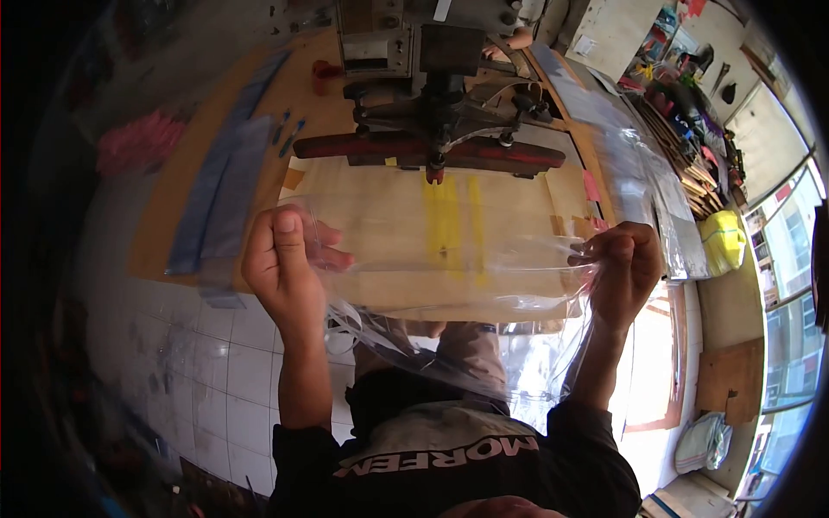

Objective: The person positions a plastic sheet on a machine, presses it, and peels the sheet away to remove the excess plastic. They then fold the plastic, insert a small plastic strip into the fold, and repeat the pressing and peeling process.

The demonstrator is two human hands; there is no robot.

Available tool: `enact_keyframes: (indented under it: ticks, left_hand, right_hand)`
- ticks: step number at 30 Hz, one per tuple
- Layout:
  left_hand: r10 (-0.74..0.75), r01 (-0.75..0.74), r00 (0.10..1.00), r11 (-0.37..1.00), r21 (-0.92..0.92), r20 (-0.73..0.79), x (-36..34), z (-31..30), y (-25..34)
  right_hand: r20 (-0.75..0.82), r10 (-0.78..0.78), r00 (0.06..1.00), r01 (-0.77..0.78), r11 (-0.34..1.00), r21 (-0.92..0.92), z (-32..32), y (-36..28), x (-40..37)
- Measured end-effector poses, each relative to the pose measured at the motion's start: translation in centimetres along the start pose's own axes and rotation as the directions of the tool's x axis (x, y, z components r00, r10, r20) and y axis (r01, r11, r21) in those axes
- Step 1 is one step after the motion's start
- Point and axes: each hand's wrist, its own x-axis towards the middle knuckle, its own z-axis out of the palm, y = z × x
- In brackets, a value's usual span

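A clear plastic sheet (414, 356) hangs between my two hands, over the near edge of a pale work board (371, 207) and in front of my lap. My left hand (287, 259) grips the sheet's left end, thumb on top, with some fingers showing through the film. At the other end, my right hand (629, 269) has its fingers bunched around the plastic. Just beyond the hands, a press machine (442, 112) holds a long reddish bar (363, 145) above the board. Yellow tape strips (445, 224) run along the board's middle.
Stacked plastic sheets lie on the left (233, 190) and right (617, 142) of the table. Two blue pens (292, 138) and a red cup (326, 78) are at the back left. Another person's hand (509, 45) shows behind the machine. A yellow sack (722, 240) stands at right.
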Motion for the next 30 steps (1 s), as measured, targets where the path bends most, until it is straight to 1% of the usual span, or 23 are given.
enact_keyframes:
  ticks: [2,3,4,6,7,8,9,11,12,14,15,16,18,19,21,22,24,25,27,28,30]
  left_hand:
    - [0.012,-0.012,1.000,1.000,0.009,0.001,-0.2,-0.1,0.3]
    - [0.017,-0.017,1.000,1.000,0.000,0.008,-0.3,-0.1,0.5]
    - [0.002,-0.001,1.000,1.000,-0.013,0.007,-0.4,0.0,0.8]
    - [-0.007,0.008,1.000,0.999,-0.037,0.017,-0.6,-0.1,1.2]
    - [-0.009,0.011,1.000,0.999,-0.046,0.026,-0.7,-0.2,1.3]
    - [-0.012,0.014,0.999,0.998,-0.055,0.036,-0.7,-0.3,1.4]
    - [0.010,-0.009,1.000,0.998,-0.062,0.023,-0.7,-0.2,1.3]
    - [0.006,-0.004,1.000,0.998,-0.058,0.030,-0.8,-0.1,1.8]
    - [-0.002,0.003,1.000,0.999,-0.044,0.026,-0.8,-0.1,2.0]
    - [-0.003,0.005,0.999,0.999,-0.054,0.033,-0.9,-0.2,1.8]
    - [0.003,0.001,0.999,0.997,-0.074,0.053,-0.9,-0.4,1.6]
    - [0.011,-0.004,0.997,0.996,-0.094,0.071,-0.9,-0.5,1.5]
    - [0.000,0.008,0.997,0.995,-0.102,0.074,-0.9,-0.4,1.6]
    - [-0.013,0.021,0.997,0.994,-0.107,0.074,-0.9,-0.4,1.5]
    - [-0.030,0.039,0.996,0.993,-0.113,0.078,-0.9,-0.3,1.8]
    - [-0.048,0.058,0.995,0.991,-0.121,0.085,-0.9,-0.2,1.8]
    - [-0.045,0.053,0.997,0.990,-0.128,0.066,-0.9,0.0,1.7]
    - [-0.043,0.050,0.998,0.990,-0.135,0.051,-0.9,0.1,1.6]
    - [-0.024,0.029,0.999,0.992,-0.126,0.040,-0.9,0.2,1.5]
    - [-0.002,0.006,0.999,0.993,-0.119,0.032,-0.9,0.3,1.4]
    - [-0.003,0.005,1.000,0.996,-0.092,0.022,-1.0,0.6,1.7]
  right_hand:
    - [0.040,-0.203,0.978,0.207,0.972,-0.115,-0.3,0.5,0.3]
    - [0.118,-0.252,0.961,0.260,0.964,-0.058,-0.7,0.6,0.6]
    - [0.113,-0.260,0.959,0.268,0.961,-0.066,-0.9,0.8,0.6]
    - [0.150,-0.263,0.953,0.258,0.965,0.050,-1.1,0.8,0.5]
    - [0.179,-0.253,0.951,0.247,0.967,0.055,-1.1,0.3,0.4]
    - [0.169,-0.260,0.951,0.256,0.966,0.046,-1.2,0.0,0.2]
    - [0.163,-0.227,0.960,0.228,0.974,0.012,-1.4,-0.2,0.0]
    - [0.150,-0.155,0.977,0.164,0.985,-0.053,-1.8,-0.6,-0.5]
    - [0.143,-0.156,0.977,0.166,0.984,-0.058,-1.8,-0.8,-0.6]
    - [0.144,-0.184,0.972,0.189,0.982,-0.025,-1.7,-0.8,-0.4]
    - [0.208,-0.294,0.933,0.336,0.918,-0.210,-2.2,-0.7,0.2]
    - [0.206,-0.293,0.934,0.335,0.918,-0.212,-2.2,-0.6,0.0]
    - [0.181,-0.237,0.954,0.250,0.967,-0.051,-2.1,-0.5,-0.4]
    - [0.181,-0.237,0.954,0.250,0.967,-0.050,-2.0,-0.6,-0.6]
    - [0.120,-0.120,0.986,0.122,0.992,-0.011,-1.7,-0.7,-0.8]
    - [0.123,-0.121,0.985,0.123,0.992,-0.009,-1.4,-0.8,-0.9]
    - [0.026,-0.056,0.998,0.056,0.998,0.003,-0.7,-1.1,-0.9]
    - [0.029,-0.056,0.998,0.056,0.998,0.003,-0.7,-1.3,-0.8]
    - [0.050,-0.026,0.998,0.032,0.991,-0.129,-0.7,-1.8,-0.7]
    - [0.053,-0.023,0.998,0.030,0.991,-0.128,-0.6,-2.0,-0.6]
    - [-0.040,0.096,0.995,-0.100,0.987,-0.125,-0.3,-2.3,-0.6]
